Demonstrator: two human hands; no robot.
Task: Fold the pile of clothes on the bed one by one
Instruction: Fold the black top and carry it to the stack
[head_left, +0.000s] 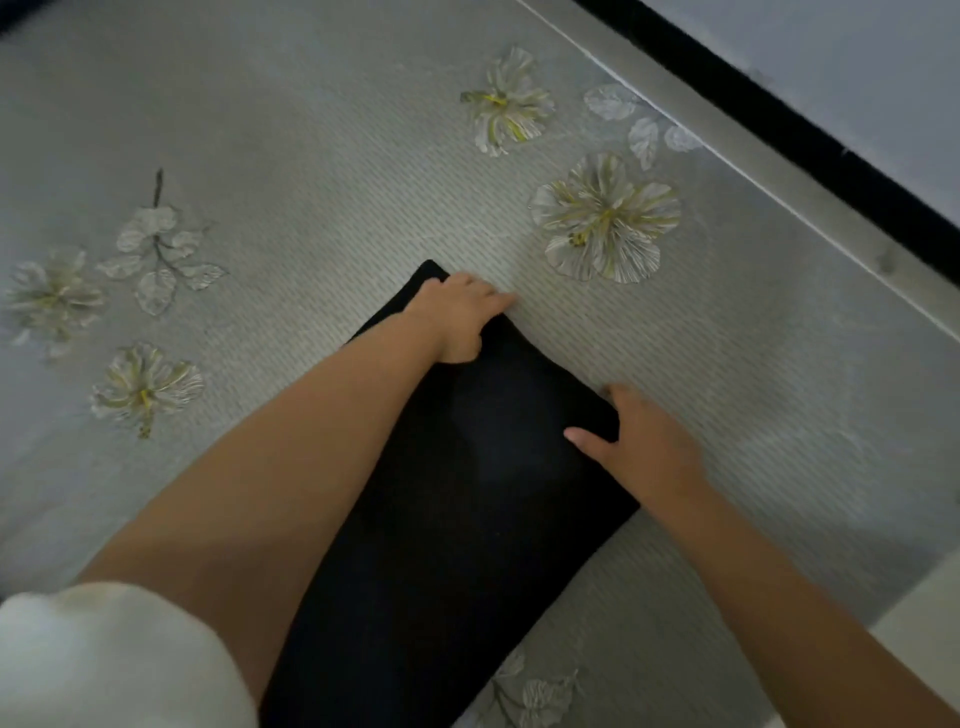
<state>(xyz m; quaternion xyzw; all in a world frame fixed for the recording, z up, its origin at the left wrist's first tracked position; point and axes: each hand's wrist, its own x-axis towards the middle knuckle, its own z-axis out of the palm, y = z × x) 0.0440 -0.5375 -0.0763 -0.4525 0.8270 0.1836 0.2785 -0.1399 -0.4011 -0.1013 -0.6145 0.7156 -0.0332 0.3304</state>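
While left hand (457, 322) and right hand (644, 449) grip garment (467, 545), bedcover (311, 156) lies beneath.

You faced a bed (337, 130), grey-covered with pale flowers (605, 218); a black strip (779, 119) ran beyond its edge.

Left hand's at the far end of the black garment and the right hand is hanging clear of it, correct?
Not quite. The head view shows the right hand on the black garment too, thumb on top at its right edge. The left hand is at the far end, as you said.
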